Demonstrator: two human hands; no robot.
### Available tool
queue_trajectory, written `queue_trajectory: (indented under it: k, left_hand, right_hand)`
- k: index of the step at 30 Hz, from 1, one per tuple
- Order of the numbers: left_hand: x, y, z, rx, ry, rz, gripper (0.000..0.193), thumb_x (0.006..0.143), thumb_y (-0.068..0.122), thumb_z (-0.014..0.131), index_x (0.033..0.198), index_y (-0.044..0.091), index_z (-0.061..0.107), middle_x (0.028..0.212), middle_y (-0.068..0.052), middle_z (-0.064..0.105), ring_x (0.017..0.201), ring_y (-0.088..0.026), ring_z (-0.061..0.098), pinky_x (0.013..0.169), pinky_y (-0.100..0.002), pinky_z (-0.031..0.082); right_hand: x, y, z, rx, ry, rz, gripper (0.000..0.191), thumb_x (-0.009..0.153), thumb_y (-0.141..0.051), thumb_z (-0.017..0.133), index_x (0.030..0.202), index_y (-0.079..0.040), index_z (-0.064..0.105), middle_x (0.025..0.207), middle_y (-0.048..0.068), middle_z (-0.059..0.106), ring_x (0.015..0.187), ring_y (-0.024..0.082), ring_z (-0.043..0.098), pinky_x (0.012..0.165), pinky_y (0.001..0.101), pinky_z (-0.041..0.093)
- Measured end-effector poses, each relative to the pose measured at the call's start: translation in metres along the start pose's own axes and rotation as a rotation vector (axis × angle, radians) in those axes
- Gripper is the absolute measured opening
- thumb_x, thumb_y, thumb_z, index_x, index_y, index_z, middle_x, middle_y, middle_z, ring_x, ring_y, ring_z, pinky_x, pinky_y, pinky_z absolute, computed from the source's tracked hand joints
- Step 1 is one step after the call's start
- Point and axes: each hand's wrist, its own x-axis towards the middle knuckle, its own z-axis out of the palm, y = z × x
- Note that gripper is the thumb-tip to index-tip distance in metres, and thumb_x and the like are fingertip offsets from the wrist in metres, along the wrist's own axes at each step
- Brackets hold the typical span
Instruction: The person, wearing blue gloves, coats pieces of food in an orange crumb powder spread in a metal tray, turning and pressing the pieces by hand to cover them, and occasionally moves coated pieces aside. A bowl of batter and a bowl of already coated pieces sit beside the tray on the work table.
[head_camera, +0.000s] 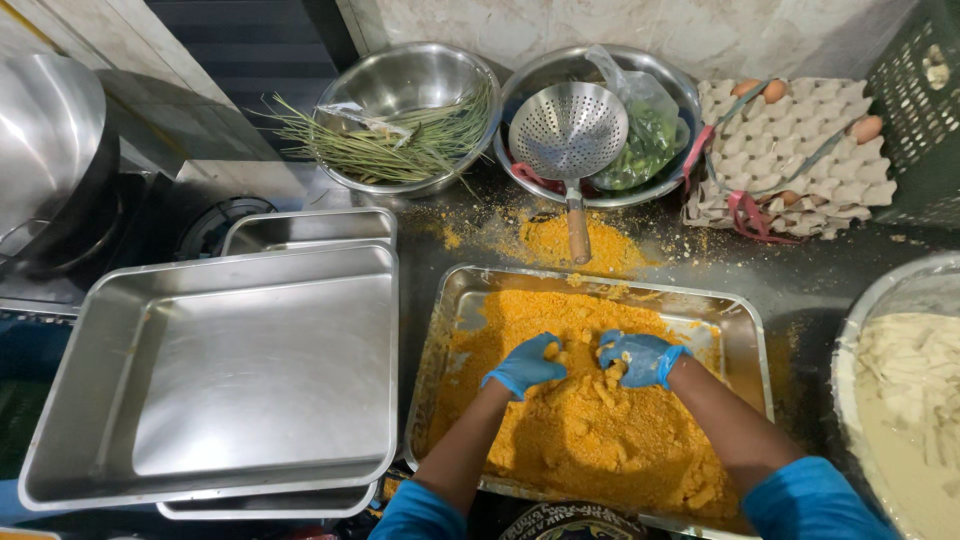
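While both blue-gloved hands, left hand and right hand, curl loosely around crumb-coated pieces in the orange breadcrumbs filling the rectangular steel tray, crumbs heaped just beyond the fingertips could spill over the far rim onto the already dusted dark counter.

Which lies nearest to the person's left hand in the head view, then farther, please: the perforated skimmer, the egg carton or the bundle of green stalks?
From the left hand:
1. Perforated skimmer, straight ahead.
2. Bundle of green stalks, ahead-left in a steel bowl.
3. Egg carton, far right.
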Motion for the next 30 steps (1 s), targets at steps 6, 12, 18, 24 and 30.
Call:
queue_trajectory:
  k: [6, 12, 18, 24, 30]
  left_hand:
    - [0.02, 0.009, 0.0, -0.089, -0.149, -0.124, 0.056, 0.076, 0.028, 0.082, 0.126, 0.009, 0.068, 0.117, -0.014, 0.071, 0.1, -0.024, 0.065, 0.082, -0.04, 0.054]
    - [0.02, 0.013, 0.001, -0.534, -0.061, -0.3, 0.04, 0.082, 0.024, 0.079, 0.119, 0.015, 0.065, 0.097, 0.001, 0.065, 0.083, -0.013, 0.06, 0.065, -0.034, 0.052]
    - [0.023, 0.086, 0.09, -0.697, -0.281, -0.21, 0.032, 0.086, 0.02, 0.075, 0.116, 0.02, 0.064, 0.091, 0.004, 0.065, 0.078, -0.009, 0.063, 0.064, -0.029, 0.053]
    - [-0.038, 0.145, 0.272, -0.684, -0.831, -0.095, 0.021, 0.09, 0.018, 0.07, 0.109, 0.013, 0.063, 0.088, 0.0, 0.066, 0.073, -0.011, 0.064, 0.057, -0.03, 0.052]
    - [-0.136, 0.156, 0.452, -0.58, -1.195, -0.604, 0.01, 0.09, 0.024, 0.072, 0.096, 0.017, 0.069, 0.08, -0.003, 0.065, 0.075, -0.017, 0.062, 0.06, -0.041, 0.053]
  right_hand:
    - [-0.013, 0.017, 0.018, 0.395, 0.38, -0.095, 0.042, 0.071, -0.013, 0.082, 0.112, -0.019, 0.075, 0.127, 0.007, 0.064, 0.118, 0.027, 0.061, 0.102, 0.0416, 0.052]
    - [-0.057, 0.009, 0.06, 1.642, 0.713, 0.186, 0.035, 0.082, -0.009, 0.07, 0.117, -0.014, 0.073, 0.109, 0.001, 0.071, 0.089, 0.016, 0.064, 0.068, 0.0366, 0.052]
    - [-0.132, -0.039, 0.114, 2.123, 1.16, 0.204, 0.041, 0.083, -0.01, 0.068, 0.124, -0.016, 0.067, 0.106, 0.003, 0.069, 0.087, 0.017, 0.066, 0.07, 0.0381, 0.056]
    - [-0.272, -0.101, 0.22, 2.142, 1.689, -0.018, 0.043, 0.085, -0.009, 0.069, 0.127, -0.007, 0.064, 0.11, 0.007, 0.07, 0.093, 0.02, 0.065, 0.088, 0.0357, 0.056]
    - [-0.387, -0.144, 0.356, 2.337, 2.143, 0.148, 0.044, 0.086, -0.015, 0.068, 0.129, -0.01, 0.058, 0.109, 0.006, 0.068, 0.096, 0.021, 0.068, 0.085, 0.038, 0.053]
